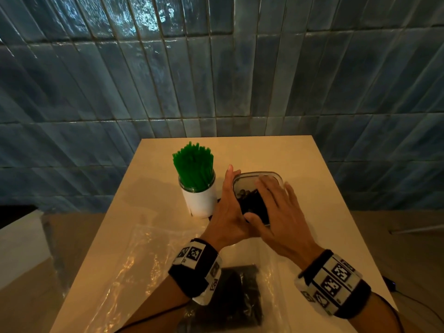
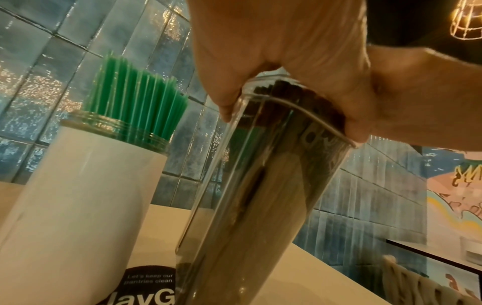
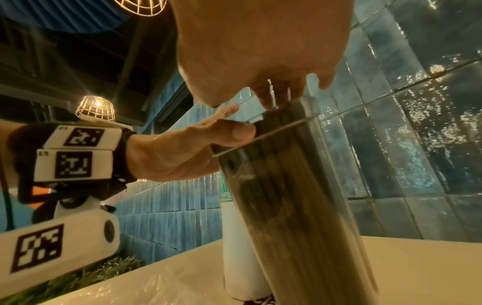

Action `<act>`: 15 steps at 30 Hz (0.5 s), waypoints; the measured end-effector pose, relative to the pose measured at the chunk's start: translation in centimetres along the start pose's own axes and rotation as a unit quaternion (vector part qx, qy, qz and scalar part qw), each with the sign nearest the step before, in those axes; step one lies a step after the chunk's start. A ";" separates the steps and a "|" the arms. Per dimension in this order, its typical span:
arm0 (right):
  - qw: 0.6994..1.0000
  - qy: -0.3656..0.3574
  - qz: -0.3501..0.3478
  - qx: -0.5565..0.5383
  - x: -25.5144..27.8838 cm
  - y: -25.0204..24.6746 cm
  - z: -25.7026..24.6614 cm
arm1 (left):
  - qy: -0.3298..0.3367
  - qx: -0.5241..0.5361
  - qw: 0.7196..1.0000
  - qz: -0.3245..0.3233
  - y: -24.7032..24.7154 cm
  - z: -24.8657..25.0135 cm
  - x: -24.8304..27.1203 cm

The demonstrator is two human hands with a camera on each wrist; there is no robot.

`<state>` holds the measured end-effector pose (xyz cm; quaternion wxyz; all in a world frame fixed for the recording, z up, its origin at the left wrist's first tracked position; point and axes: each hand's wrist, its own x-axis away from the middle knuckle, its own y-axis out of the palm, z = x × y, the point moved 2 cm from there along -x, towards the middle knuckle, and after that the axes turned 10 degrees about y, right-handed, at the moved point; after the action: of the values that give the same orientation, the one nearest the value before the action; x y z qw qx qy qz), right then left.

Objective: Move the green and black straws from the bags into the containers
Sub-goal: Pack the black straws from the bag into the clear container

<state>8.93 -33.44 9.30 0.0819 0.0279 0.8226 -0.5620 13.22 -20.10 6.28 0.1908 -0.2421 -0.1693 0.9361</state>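
Observation:
Green straws [image 1: 193,168] stand upright in a white jar [image 1: 200,201] at the middle of the table. Right of it is a tall clear container [image 1: 264,174] packed with black straws [image 1: 251,203]. My left hand [image 1: 228,205] holds the container's top, with fingers along its left side and the thumb at the near rim [image 3: 234,132]. My right hand [image 1: 274,200] lies flat over the opening, spread fingers resting on the straw tops. The left wrist view shows the straws [image 2: 274,175] filling the container. A clear bag of more black straws [image 1: 242,294] lies at the near edge.
An empty crumpled clear bag [image 1: 134,255] lies on the near left of the cream table [image 1: 312,188]. A black round label [image 2: 146,289] lies under the jar and container. A blue tiled wall [image 1: 216,80] stands behind the table's far edge.

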 end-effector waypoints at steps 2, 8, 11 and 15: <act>0.999 -0.048 -0.023 0.001 0.0 0.7 -0.9 | -0.012 0.001 1.000 -0.003 0.1 0.3 -0.3; 0.997 -0.072 -0.002 0.031 -1.3 0.3 -0.4 | -0.010 0.009 1.000 0.003 -0.6 0.2 -1.1; 0.998 -0.061 -0.010 0.030 -2.8 0.2 0.5 | -0.009 0.005 1.000 0.008 -1.2 -0.4 -2.5; 0.998 -0.049 -0.019 0.018 -4.9 0.3 1.2 | -0.051 -0.039 0.998 -0.024 -1.8 -1.2 -5.3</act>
<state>13.95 -34.22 9.47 0.1114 -0.0135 0.8075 -0.5790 18.60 -20.56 8.11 0.1947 -0.1970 -0.2214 0.9350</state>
